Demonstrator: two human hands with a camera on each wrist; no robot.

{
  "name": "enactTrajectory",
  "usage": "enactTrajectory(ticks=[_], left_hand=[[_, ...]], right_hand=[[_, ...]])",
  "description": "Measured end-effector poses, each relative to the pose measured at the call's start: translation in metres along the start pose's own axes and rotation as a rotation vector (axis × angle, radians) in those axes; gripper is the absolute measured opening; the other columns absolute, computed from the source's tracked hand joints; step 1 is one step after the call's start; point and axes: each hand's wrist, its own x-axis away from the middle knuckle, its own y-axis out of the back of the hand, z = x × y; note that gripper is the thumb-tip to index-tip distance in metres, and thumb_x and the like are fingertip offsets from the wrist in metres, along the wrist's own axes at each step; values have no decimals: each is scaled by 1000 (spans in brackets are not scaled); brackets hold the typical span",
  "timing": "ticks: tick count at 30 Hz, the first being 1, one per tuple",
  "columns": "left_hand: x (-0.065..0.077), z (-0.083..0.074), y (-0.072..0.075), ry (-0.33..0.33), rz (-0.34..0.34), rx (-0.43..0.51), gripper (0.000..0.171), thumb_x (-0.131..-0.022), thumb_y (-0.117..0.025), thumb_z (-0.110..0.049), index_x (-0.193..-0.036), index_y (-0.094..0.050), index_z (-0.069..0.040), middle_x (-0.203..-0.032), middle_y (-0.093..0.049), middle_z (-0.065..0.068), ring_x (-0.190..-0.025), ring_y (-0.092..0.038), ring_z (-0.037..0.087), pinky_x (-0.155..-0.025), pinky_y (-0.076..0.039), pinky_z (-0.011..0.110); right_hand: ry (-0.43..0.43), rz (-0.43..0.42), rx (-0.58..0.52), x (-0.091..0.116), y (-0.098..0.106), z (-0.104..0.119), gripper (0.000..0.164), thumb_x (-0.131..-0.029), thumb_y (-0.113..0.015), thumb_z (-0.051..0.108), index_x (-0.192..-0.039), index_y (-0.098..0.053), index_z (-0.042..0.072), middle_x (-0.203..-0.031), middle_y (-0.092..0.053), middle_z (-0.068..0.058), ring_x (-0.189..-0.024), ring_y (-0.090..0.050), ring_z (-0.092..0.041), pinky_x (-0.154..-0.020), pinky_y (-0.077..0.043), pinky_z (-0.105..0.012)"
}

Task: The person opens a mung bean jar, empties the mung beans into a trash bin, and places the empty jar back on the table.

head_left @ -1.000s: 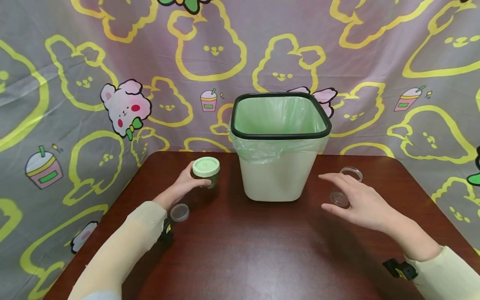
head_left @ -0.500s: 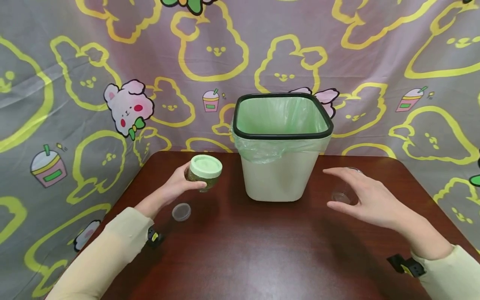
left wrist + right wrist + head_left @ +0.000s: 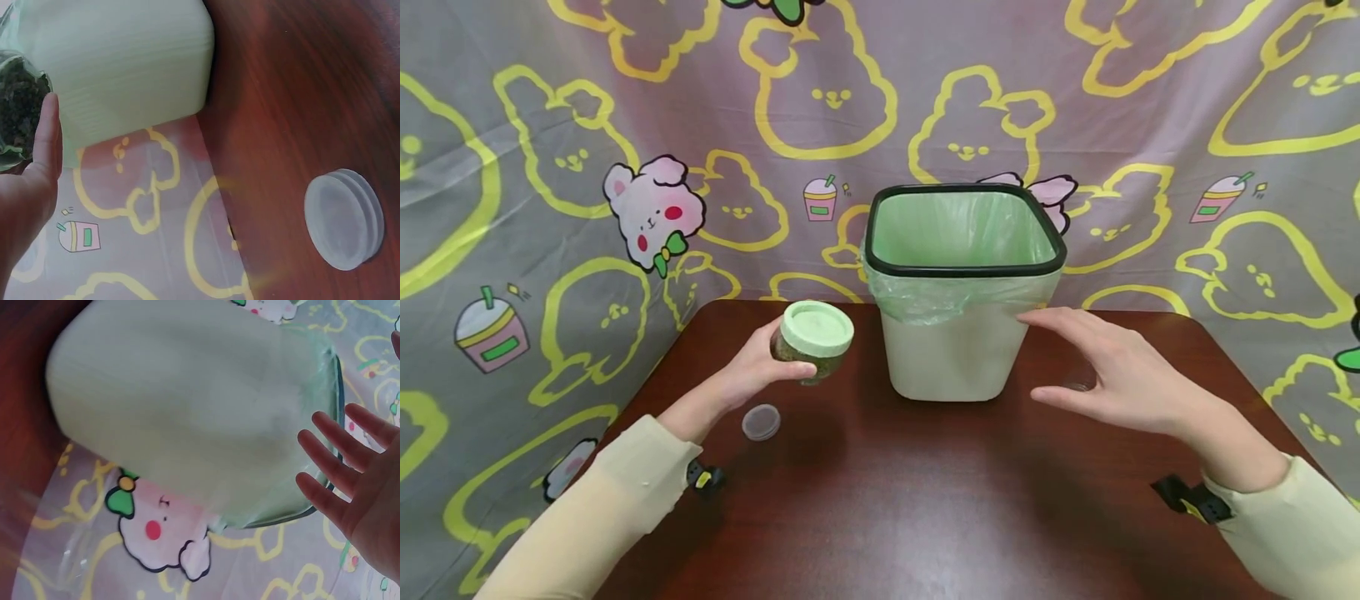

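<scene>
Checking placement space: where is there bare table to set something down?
Bare table lies before the bin, between the sleeves. Crowded: left, by the left hand, jar and clear disc; right, where the right hand partly hides a clear item.

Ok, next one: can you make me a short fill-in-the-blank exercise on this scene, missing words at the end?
1. The left hand grips the jar, whose lid is pale ____ in colour.
2. The right hand holds ____.
3. The rim of the bin is ____ in colour.
4. The clear disc in plain view on the table lies nearer the ____ hand.

Missing words: green; nothing; black; left.
</scene>
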Motion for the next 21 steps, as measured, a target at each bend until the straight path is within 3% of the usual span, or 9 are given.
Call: enactTrajectory(ticks=[3, 9, 15, 21], left_hand=[[0, -4, -2, 2, 13, 18, 77, -79, -77, -14, -142, -37, 6, -122, -54, 20, -105, -54, 22, -83, -50, 31], [4, -11, -7, 10, 90, 137, 86, -81, -79, -30, -140, -31, 9, -120, -50, 22, -96, -59, 27, -63, -57, 49], [6, -19, -13, -48, 192, 157, 90, -84, -77, -34, -145, -25, 6, -127, -45, 25, -105, -57, 28, -68, -56, 52], [7, -28, -16, -76, 257, 148, 91, -86, -75, -34, -147, -21, 5, -131, -42, 26, -110, -54, 30, -73, -56, 50]], right_hand=[[30, -2, -4, -7, 1, 4, 81, -71, -86, 31, -141, -48, 19, -132, -54, 7, -116, -52, -12, -91, -39, -30], [75, -6, -19, -18, 2, 8, 79, -72, -85, 32, -141, -49, 17, -133, -54, 5, -117, -51, -12, -87, -43, -34], [94, -31, -31, -25, 5, 10, 77, -71, -85, 31, -139, -51, 14, -131, -55, 4, -118, -51, -13, -90, -42, -34], [91, -38, -65, -34, 9, 12, 76, -71, -85, 27, -138, -52, 14, -132, -54, 4, -121, -50, -12, -96, -37, -24]])
